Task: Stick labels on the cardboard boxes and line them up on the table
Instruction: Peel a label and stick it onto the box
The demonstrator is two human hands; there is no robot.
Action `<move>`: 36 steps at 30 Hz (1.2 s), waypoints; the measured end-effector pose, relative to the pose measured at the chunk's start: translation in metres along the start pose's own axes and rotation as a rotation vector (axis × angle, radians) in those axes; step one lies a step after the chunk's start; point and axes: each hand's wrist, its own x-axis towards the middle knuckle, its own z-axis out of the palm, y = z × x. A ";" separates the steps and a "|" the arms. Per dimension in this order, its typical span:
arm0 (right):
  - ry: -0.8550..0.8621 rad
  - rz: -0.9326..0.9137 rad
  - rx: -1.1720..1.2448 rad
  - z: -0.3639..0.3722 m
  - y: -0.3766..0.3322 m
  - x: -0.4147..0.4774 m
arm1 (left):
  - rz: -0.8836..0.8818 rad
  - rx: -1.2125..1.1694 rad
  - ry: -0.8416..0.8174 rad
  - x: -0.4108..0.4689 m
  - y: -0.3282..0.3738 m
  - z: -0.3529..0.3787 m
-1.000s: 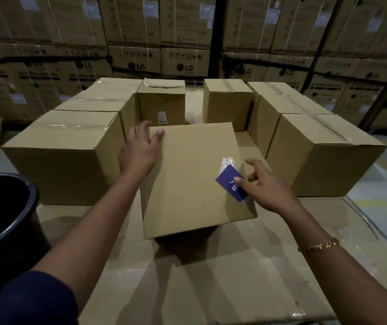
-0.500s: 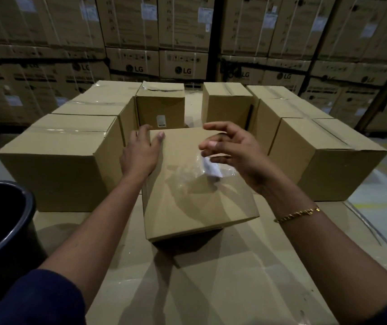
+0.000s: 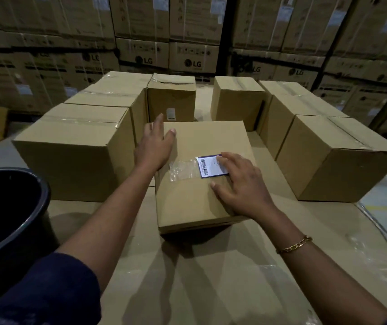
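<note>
My flat right hand (image 3: 241, 184) has just laid the white barcode label (image 3: 207, 167) onto the brown cardboard box (image 3: 187, 202) my flat left hand (image 3: 155, 146) steadies, so lining up probably comes next.

Dim, soft shadows, tabletop glare, wide-angle bending at edges.

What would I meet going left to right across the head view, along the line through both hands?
Dark bucket → nearest left cardboard box → left hand, flat on the centre box → clear film strip → barcode label → right hand, fingers pressing the label → nearest right cardboard box.
</note>
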 end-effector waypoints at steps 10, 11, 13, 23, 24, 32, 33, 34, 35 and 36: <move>0.036 -0.061 -0.206 0.005 -0.025 0.013 | 0.000 -0.052 0.021 -0.001 -0.005 0.003; 0.054 -0.062 -0.202 0.007 -0.025 0.011 | 0.004 -0.056 0.021 0.000 -0.006 0.004; 0.105 -0.076 -0.185 0.011 -0.022 0.006 | 0.005 -0.060 0.023 0.000 -0.007 0.004; 0.213 -0.134 -0.126 0.025 -0.011 -0.011 | -0.006 -0.058 0.029 0.005 -0.008 0.006; 0.196 -0.124 -0.128 0.026 -0.010 -0.012 | -0.008 -0.058 0.029 0.005 -0.008 0.006; 0.105 -0.088 -0.048 0.024 -0.009 -0.018 | -0.013 -0.067 0.026 0.009 -0.010 0.007; 0.069 -0.086 -0.024 0.021 -0.007 -0.019 | -0.012 -0.068 0.025 0.009 -0.010 0.007; 0.031 -0.086 -0.011 0.018 -0.003 -0.020 | -0.011 -0.067 0.023 0.010 -0.011 0.007; -0.001 -0.090 -0.014 0.015 0.000 -0.021 | -0.010 -0.064 0.021 0.010 -0.011 0.007; -0.029 -0.094 -0.027 0.011 0.003 -0.022 | -0.012 -0.059 0.019 0.011 -0.010 0.007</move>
